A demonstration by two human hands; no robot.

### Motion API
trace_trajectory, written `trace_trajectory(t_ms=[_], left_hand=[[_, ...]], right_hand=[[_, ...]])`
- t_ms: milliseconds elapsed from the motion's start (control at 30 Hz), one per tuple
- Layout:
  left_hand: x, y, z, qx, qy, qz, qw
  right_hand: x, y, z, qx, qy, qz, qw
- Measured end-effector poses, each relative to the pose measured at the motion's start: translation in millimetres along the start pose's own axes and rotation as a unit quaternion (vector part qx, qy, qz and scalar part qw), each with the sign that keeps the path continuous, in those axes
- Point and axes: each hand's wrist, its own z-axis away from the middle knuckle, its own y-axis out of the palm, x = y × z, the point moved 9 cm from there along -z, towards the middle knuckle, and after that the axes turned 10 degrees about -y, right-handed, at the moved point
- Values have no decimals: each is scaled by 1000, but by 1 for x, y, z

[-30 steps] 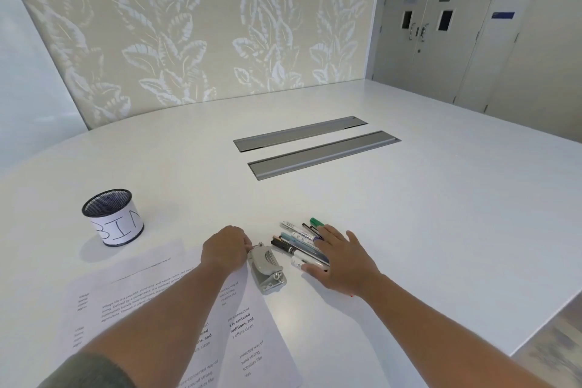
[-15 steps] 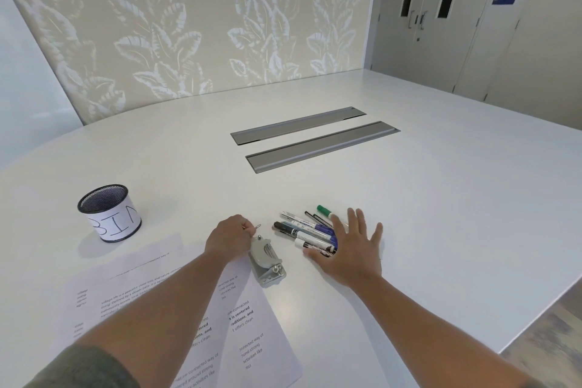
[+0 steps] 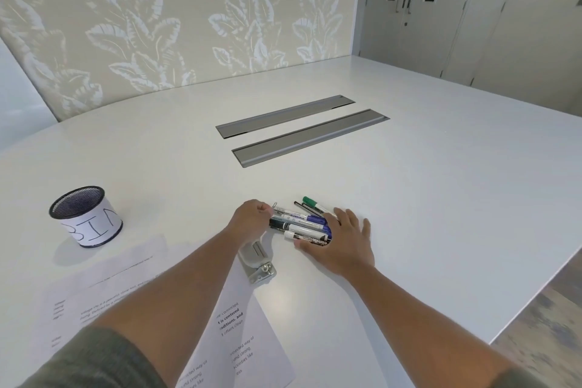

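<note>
Markers (image 3: pixel 299 225) lie flat, long axes L-R, approx parallel

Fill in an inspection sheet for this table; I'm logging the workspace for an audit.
Surface: white table, glossy, no spills seen.
Job's things: pile of markers and pens lying side by side between both hands.
Clutter: grey metal punch at the edge of printed sheets; mesh cup labelled BIN stands apart on the left.
Hands: left hand curled at the pile's left end, seemingly pinching a small metal clip; right hand flat, fingers straight, against the right end.
Cables: nothing seen; two grey hatches in the table are closed.
Surroundings: leaf-patterned wall, double doors, wooden floor.
</note>
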Motion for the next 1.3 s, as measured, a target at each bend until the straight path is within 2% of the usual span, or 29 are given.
trace_trajectory(t_ms=[233,367,500,833,933,1133,1300], left_hand=[[-19,21,-7,-6,7,11,1000],[-29,23,-11,-8,6,20,1000],[-34,27,-14,-21,-3,37,999],[-43,56,-23,-51,0,111,992],[-47,58,-26,-77,19,110,991],[-46,61,-34,-155,20,22,987],[-52,64,-45,-160,36,69,984]], right_hand=[[10,-7,-9,-26,-15,-34,999],[4,-17,-4,-61,32,43,997],[-9,-10,-1,-40,86,27,995],[-1,5,-16,-19,18,-61,998],[-1,6,-21,-32,28,-71,997],[-3,12,-35,-30,38,-95,994],[-8,19,-48,-14,55,-108,993]])
